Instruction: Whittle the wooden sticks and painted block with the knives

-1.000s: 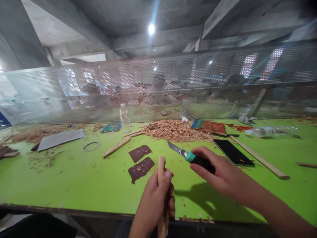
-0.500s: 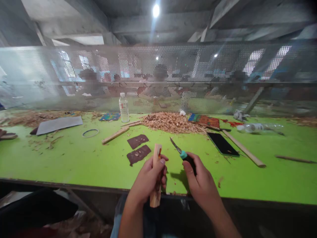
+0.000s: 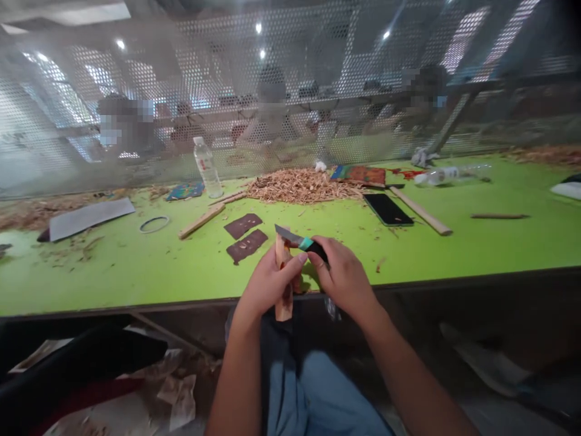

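Observation:
My left hand (image 3: 267, 280) is wrapped round a pale piece of wood (image 3: 284, 307), held upright at the table's front edge. A reddish-brown mark shows near its top. In my right hand (image 3: 342, 272) is a carving knife (image 3: 313, 246) with a black and teal handle, its blade pointing left across the upper end of the wood. Whether the edge touches the wood I cannot tell. My left thumb lies close to the knife handle. Two pieces of brown sandpaper (image 3: 247, 245) lie on the green table just beyond my hands.
A heap of wood shavings (image 3: 299, 186) lies at the back, beside an upright water bottle (image 3: 207, 169). To the right are a phone (image 3: 388, 209), a wooden stick (image 3: 422, 212) and a bottle on its side (image 3: 449, 175). A perforated screen (image 3: 318, 79) stands behind, with people beyond it.
My right hand has brought the knife left, from beside the wood to across its top. My left hand still grips the wood. The view has tipped downward and tilted.

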Demonstrator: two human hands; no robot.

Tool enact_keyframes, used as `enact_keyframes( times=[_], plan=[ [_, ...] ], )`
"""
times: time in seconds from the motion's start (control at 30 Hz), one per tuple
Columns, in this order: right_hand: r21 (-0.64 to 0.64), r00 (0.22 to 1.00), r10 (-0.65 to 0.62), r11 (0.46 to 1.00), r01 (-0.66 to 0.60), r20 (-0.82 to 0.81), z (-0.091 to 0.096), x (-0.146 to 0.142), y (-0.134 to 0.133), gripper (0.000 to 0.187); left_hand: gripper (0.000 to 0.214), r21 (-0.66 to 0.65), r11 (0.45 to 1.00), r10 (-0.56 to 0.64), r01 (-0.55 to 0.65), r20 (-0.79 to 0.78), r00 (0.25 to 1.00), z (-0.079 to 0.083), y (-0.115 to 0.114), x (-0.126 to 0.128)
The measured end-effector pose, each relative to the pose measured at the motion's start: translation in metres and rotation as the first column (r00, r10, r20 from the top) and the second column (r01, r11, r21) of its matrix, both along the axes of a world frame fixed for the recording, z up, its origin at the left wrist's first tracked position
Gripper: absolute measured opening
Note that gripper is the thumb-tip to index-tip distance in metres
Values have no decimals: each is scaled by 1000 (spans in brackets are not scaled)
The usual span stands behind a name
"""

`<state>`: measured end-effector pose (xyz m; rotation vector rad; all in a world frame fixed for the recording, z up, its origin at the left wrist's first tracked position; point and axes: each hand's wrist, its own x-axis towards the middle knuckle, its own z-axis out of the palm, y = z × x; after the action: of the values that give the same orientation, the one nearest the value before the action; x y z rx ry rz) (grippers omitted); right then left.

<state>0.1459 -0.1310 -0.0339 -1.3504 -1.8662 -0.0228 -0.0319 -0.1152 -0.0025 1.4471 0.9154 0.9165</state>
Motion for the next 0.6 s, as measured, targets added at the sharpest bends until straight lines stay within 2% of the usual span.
enact_keyframes(
  times=[0.17, 0.37, 0.6],
  plan=[
    [-14, 997, 74, 997, -73, 8, 3, 2, -4, 33, 38, -9, 1000, -7, 7, -34, 999, -3, 4, -1],
    [-31, 989, 144, 989, -145, -9, 8, 3, -8, 28, 39, -20, 1000, -23, 22, -30, 999, 2, 1, -1],
    [-17, 992, 121, 992, -121, -22, 4, 2, -8, 29, 54, -14, 1000, -21, 21, -26, 999, 0, 0, 3]
  ],
)
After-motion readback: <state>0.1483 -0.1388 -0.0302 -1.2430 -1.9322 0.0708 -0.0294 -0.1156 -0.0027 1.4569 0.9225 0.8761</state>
